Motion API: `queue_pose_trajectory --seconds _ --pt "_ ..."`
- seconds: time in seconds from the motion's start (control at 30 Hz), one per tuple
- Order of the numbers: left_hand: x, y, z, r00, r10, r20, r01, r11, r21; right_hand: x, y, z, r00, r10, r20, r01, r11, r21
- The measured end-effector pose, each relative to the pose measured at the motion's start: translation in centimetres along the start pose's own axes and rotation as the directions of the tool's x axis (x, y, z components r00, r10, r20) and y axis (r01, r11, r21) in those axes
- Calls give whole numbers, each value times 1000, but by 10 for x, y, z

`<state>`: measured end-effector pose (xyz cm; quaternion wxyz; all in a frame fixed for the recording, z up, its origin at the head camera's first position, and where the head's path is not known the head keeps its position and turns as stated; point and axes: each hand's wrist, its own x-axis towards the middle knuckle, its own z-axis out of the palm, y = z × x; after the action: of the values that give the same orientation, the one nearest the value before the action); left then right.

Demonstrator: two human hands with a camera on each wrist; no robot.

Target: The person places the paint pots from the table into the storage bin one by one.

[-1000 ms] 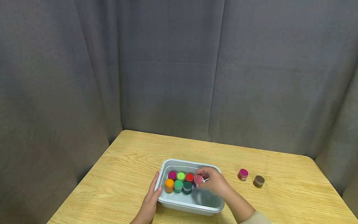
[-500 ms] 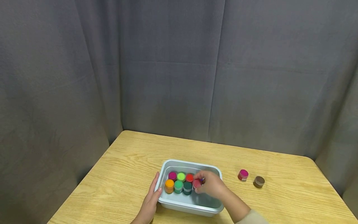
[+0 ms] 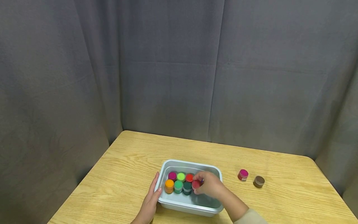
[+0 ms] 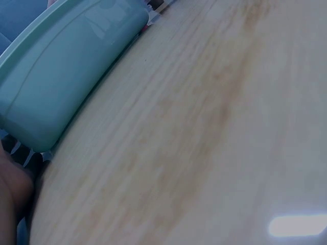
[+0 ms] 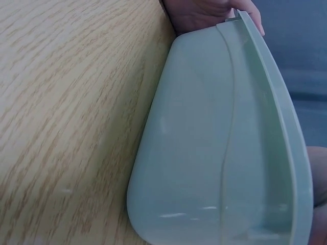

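Two hands are on a pale mint plastic tub sitting on a wood-grain table, and everything else is small round paint pots with bright lids. Starting from the left: the left hand lies flat along the tub's left wall, fingers straight and relaxed, thumb by the rim, just bracing it rather than gripping. The tub is a smooth, glossy rectangle with rounded corners and a rolled lip, which shows best in the left wrist view and the right wrist view.

Inside, packed against the left end, are two rows of little cylinders. The back row has a magenta pot, a lime pot and a red-orange pot. The front row has an orange pot, a green pot and a dark green pot.

Next over, the right hand reaches down into the tub, fingers curled and pinching a red pot just beside the dark green one, at the end of the front row.

Further right, out on the bare table well apart from the tub, a pink-lidded pot and a brown pot stand near each other. A grey fabric curtain hangs in soft folds behind it all.
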<state>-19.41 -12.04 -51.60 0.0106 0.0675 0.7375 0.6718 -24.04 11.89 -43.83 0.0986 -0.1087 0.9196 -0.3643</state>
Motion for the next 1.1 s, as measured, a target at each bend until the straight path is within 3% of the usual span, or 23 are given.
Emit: queue_pose_trajectory --seconds 0.53,1.1 --pt "-2 0 -1 1000 24 1 -24 1000 15 5 -1 4 999 52 12 -51 997 -53" --pt "-2 -1 0 1000 26 -7 -26 999 18 6 4 12 999 33 -24 -36 994 -107"
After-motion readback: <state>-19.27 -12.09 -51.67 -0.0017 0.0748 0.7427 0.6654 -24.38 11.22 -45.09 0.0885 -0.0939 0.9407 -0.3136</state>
